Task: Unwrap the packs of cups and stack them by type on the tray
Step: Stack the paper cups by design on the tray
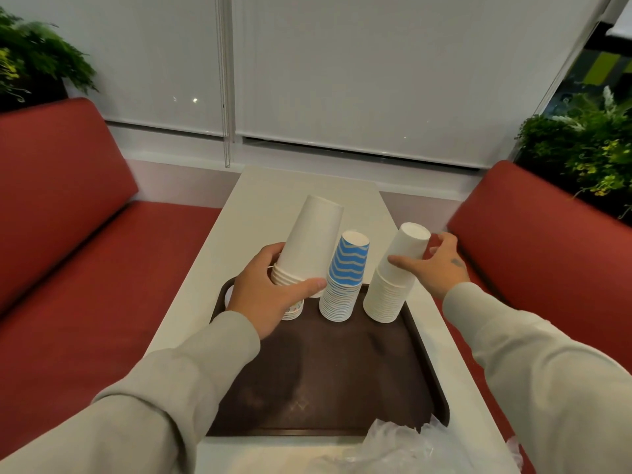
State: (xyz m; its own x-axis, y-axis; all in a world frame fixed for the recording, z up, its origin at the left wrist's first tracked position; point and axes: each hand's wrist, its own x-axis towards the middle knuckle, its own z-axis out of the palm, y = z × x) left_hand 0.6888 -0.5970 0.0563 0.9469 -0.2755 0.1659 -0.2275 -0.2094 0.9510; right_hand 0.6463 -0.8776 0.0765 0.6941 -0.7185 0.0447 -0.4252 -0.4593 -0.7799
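The white desk point(260, 200) runs from 6 o'clock to 12 o'clock between two red bench seats. The dark brown tray point(325, 388) fills its near half. Crumpled clear plastic wrap point(393, 443) lies at the tray's 5 o'clock corner, so the unwrapping looks done and the sorting step is under way.

Three upside-down stacks stand along the tray's 12 o'clock edge. At 11 o'clock is the tall white stack point(313, 241), tilted with its top leaning toward 1 o'clock. At 12 o'clock is the blue striped stack point(345, 275), upright and just beside it. At 1 o'clock is the small white stack point(393, 285), which leans slightly to the right. A short printed stack point(294, 309) peeks out under the left wrist, mostly hidden.

The left grip point(270, 285) is clamped round the rims at the base of the tall white stack, thumb across the front. Whether that stack rests on the tray or hangs above the printed cups cannot be told. The right grip point(441, 265) is spread apart around the top of the small white stack, with the thumb touching its side and the fingers behind.

My read is that the tall stack is being placed. Next, it needs to be set upright on bare tray, clear of the printed cups, while the right side steadies the leaning stack.
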